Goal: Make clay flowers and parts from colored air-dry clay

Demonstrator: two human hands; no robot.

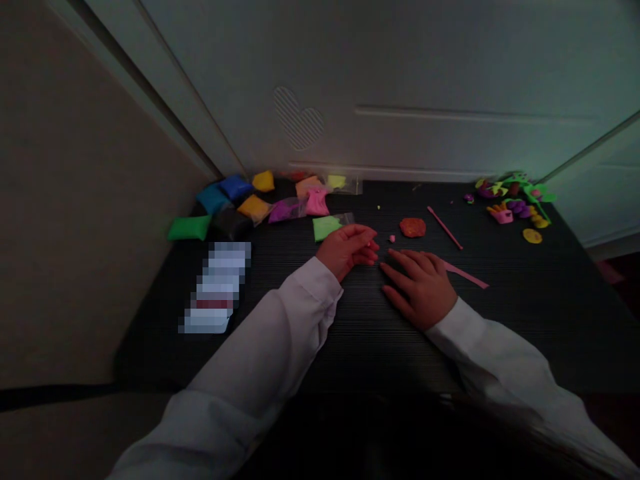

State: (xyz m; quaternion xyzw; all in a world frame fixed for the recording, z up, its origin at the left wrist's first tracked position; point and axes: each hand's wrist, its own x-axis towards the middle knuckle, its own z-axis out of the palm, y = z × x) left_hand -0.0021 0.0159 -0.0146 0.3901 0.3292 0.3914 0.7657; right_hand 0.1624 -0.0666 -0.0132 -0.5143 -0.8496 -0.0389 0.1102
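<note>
My left hand [347, 250] is raised over the dark table, its thumb and fingers closed in a pinch. A tiny pale pink bit of clay [369, 244] shows at its fingertips. My right hand [420, 285] lies palm down with fingers spread and holds nothing. Just beyond its fingertips sits a small pink clay ball [392, 238]. Farther back is a flattened orange-red piece of clay [413, 227]. A thin pink modelling stick [445, 228] lies to its right. Partly behind my right hand is a flat pink tool [469, 275].
Several coloured clay packets [255, 209] line the back left of the table [350, 347]. A phone [217, 287] with a blurred screen lies at left. Finished clay figures [520, 200] and a yellow disc [533, 236] stand at back right, near a white panel [425, 80].
</note>
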